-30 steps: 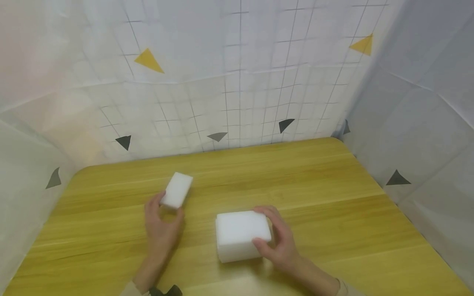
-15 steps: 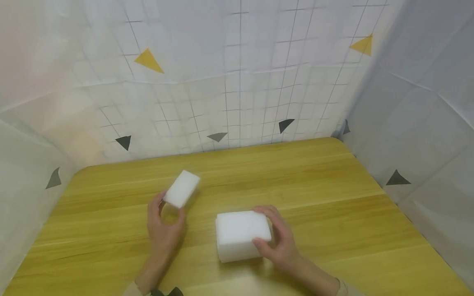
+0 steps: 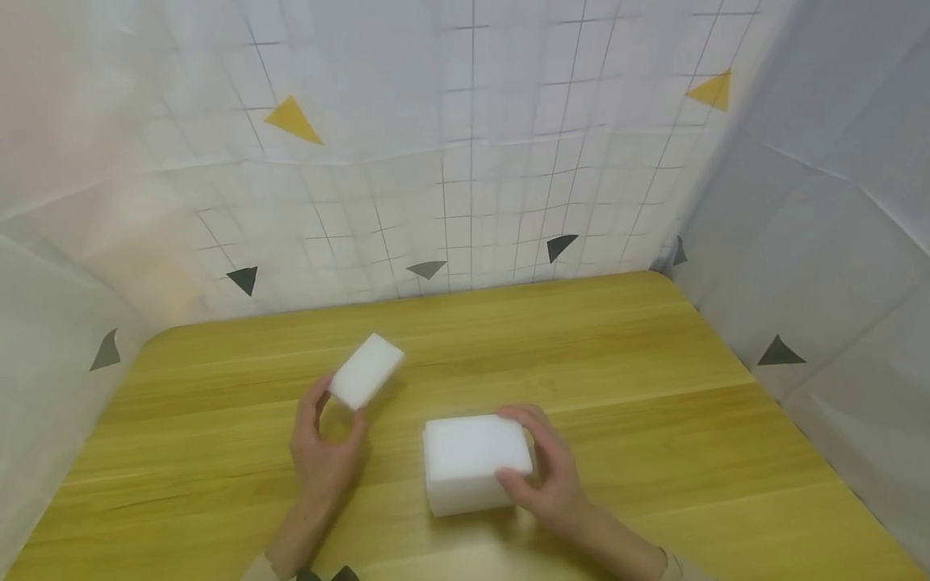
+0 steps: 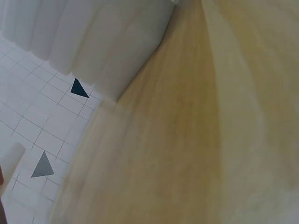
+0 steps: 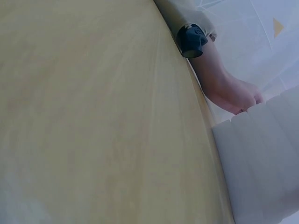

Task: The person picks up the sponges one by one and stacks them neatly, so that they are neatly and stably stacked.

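Note:
My left hand (image 3: 324,452) pinches a white sponge block (image 3: 366,371) by its near end, between thumb and fingers. The block is tilted and seems raised off the wood, at the left of the head view. To its right stands a stack of white sponge blocks (image 3: 475,464); the left wrist view shows several layers of the stack (image 4: 103,42). With thumb and fingers, my right hand (image 3: 548,476) holds the stack's right end. In the right wrist view, the left hand (image 5: 231,93) appears beyond the stack (image 5: 257,154), its block hidden there.
Both hands work over a wooden table (image 3: 654,387) with rounded far corners. A white gridded sheet (image 3: 501,186) with yellow and dark triangles hangs behind it. Pale sheets close off the left and right sides. A dark camera strap (image 5: 190,41) is on the left wrist.
My left hand has moved slightly to the right with its sponge block, and the block has turned clockwise. The right hand and the stack have stayed in place.

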Available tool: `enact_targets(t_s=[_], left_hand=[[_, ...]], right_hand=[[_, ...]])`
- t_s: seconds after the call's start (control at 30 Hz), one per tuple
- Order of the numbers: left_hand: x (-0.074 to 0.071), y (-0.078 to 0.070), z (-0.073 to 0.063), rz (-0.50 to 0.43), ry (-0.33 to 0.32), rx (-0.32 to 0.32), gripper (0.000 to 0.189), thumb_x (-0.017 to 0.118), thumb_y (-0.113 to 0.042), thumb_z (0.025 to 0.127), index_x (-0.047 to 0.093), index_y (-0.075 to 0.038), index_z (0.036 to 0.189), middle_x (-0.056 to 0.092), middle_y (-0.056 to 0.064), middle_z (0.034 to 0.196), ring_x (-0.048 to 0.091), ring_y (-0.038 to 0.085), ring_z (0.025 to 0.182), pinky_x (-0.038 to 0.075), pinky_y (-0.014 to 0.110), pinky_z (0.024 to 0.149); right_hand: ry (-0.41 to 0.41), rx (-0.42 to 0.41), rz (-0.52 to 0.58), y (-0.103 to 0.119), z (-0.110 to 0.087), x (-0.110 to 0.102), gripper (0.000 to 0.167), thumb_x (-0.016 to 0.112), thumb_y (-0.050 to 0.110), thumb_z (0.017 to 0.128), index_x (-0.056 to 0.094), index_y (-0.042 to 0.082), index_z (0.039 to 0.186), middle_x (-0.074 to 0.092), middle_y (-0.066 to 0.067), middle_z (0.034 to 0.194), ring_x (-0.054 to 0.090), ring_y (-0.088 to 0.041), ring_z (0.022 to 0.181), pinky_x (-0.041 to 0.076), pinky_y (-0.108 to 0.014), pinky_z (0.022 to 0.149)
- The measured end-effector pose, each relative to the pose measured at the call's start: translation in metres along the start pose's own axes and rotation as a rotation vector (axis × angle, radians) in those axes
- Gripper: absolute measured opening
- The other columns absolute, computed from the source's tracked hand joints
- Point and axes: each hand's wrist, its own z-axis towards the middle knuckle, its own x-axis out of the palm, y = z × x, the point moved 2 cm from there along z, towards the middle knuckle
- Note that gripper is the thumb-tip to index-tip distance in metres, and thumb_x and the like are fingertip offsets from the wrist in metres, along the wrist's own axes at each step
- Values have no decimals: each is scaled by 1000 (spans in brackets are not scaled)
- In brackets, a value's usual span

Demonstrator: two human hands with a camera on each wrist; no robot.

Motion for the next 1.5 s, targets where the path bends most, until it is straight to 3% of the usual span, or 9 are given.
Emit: enact_targets(t_s=[0.2, 0.37, 0.6, 0.87, 1.13, 1.5], left_hand=[[2, -8, 0, -104, -4, 72, 69, 73, 21, 70, 55, 4, 134, 60, 21, 132, 57, 17, 127, 45, 25, 110], [6, -21, 1, -212, 22, 181, 66, 66, 27, 66, 53, 16, 129, 57, 33, 128, 56, 21, 127, 45, 29, 112], [10, -34, 1, -293, 38, 264, 59, 58, 24, 66, 51, 22, 124, 55, 39, 123, 56, 27, 126, 44, 31, 113], [10, -64, 6, -287, 29, 304, 53, 56, 22, 67, 51, 24, 120, 56, 41, 118, 57, 27, 123, 45, 30, 111], [14, -54, 2, -349, 42, 334, 55, 59, 21, 67, 51, 24, 121, 58, 37, 122, 57, 29, 124, 47, 31, 109], [19, -76, 0, -459, 74, 415, 51, 57, 19, 70, 47, 29, 119, 59, 34, 124, 56, 31, 124, 47, 33, 110]], right_hand=[[-1, -11, 7, 0, 0, 0, 58, 74, 6, 79, 52, -14, 129, 60, -20, 123, 56, -21, 112, 50, -27, 95], [2, -13, 11, 1, 0, -1, 57, 74, 7, 81, 52, -14, 129, 60, -19, 123, 56, -21, 112, 50, -27, 95], [2, -6, 13, 2, 0, 0, 56, 74, 7, 81, 52, -14, 129, 60, -19, 123, 56, -21, 112, 50, -28, 94], [2, -19, 10, 1, 0, 0, 56, 74, 8, 82, 51, -15, 128, 60, -20, 123, 56, -22, 113, 50, -27, 95], [4, -14, 13, 2, 0, 0, 55, 74, 8, 83, 52, -15, 128, 60, -20, 123, 56, -22, 113, 50, -27, 96], [2, -16, 8, 2, 0, 0, 56, 74, 9, 82, 52, -15, 128, 60, -20, 123, 56, -22, 114, 49, -27, 98]])
